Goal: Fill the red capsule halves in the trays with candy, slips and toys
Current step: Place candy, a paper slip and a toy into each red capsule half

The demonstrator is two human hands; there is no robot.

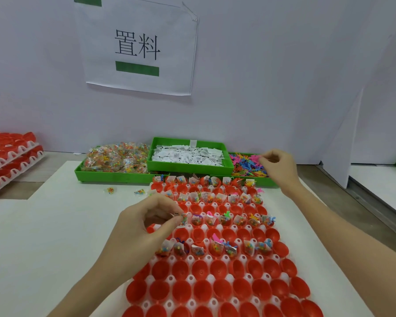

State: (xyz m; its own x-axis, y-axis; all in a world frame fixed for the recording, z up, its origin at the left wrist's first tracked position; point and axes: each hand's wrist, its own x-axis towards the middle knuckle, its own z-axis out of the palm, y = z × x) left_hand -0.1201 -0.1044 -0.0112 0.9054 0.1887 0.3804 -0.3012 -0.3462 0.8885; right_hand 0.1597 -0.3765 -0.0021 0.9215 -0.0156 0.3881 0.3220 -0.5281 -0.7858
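In the head view, a candy packet and slip are pinched in the left hand over the tray of red capsule halves, ready for dropping. The right hand's fingers are curled into the toy bin, apparently picking toys.

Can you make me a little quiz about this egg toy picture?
1. True or false: the slips tray sits between the candy tray and the toy tray.
2. Which hand reaches into the toys: A left, B right?
3. What does the left hand pinch over the capsule tray?

Key: 1 true. 2 B, the right hand. 3 A candy packet with a slip.
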